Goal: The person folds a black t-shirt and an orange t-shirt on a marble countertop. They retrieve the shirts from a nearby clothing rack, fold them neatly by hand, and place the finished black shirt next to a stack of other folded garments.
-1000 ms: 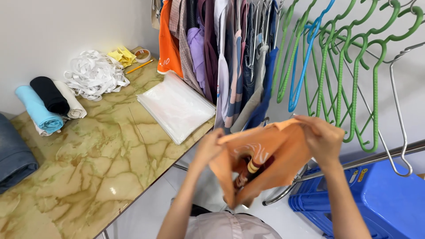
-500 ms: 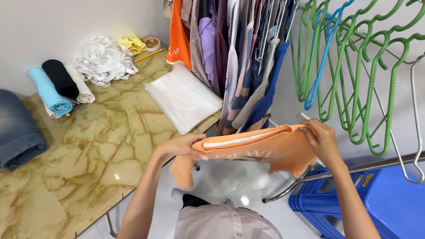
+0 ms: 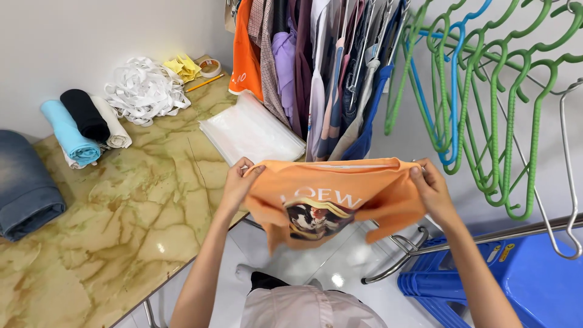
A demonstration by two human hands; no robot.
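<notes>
An orange T-shirt point(image 3: 331, 197) with a printed picture on its front is stretched out flat in the air in front of me. My left hand point(image 3: 238, 182) pinches its left shoulder and my right hand point(image 3: 430, 188) pinches its right shoulder. The shirt hangs beside the edge of a marble-patterned table point(image 3: 121, 225) and below a rack of hanging clothes point(image 3: 316, 67).
On the table lie a stack of clear plastic bags point(image 3: 249, 130), rolled cloths in blue, black and white point(image 3: 85, 127), a heap of white tape point(image 3: 143, 91), yellow scraps and folded jeans point(image 3: 24, 185). Green and blue hangers point(image 3: 486, 103) hang at the right above a blue plastic stool point(image 3: 516, 279).
The shirt was bunched between my hands a second ago. My hands have moved apart and spread it wide, with the print facing me.
</notes>
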